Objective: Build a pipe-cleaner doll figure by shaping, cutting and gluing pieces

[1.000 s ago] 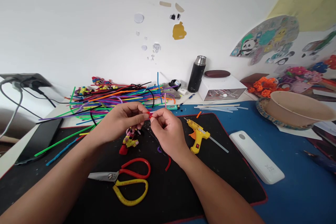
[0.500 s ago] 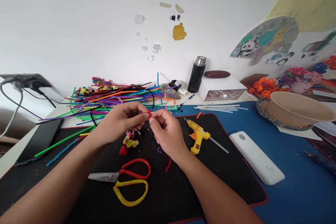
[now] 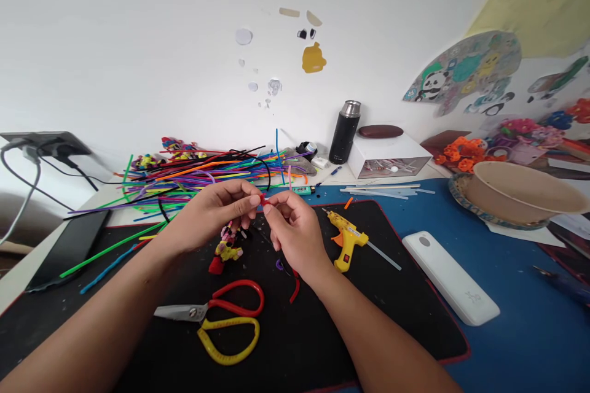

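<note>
Between my fingertips is a small red piece of pipe cleaner (image 3: 263, 199), mostly covered by the fingers. My left hand (image 3: 224, 206) pinches it from the left, and my right hand (image 3: 295, 230) pinches it from the right. Below my left hand a small pipe-cleaner figure (image 3: 225, 252) in yellow, pink and red lies on the black mat. Scissors (image 3: 225, 314) with one red and one yellow handle rest nearer to me, blades pointing left. A short red pipe cleaner (image 3: 295, 288) lies partly under my right wrist.
A heap of coloured pipe cleaners (image 3: 207, 172) spreads behind my hands. On the right are a yellow glue gun (image 3: 348, 239) with a glue stick, a white power bank (image 3: 449, 276) and a beige bowl (image 3: 520, 190). A black flask (image 3: 345, 135) stands by the wall beside a white box (image 3: 391, 153).
Both hands stay nearly in place, still pinching the red piece. The fingertips have parted slightly, so a little more of it shows. The view has shifted very slightly.
</note>
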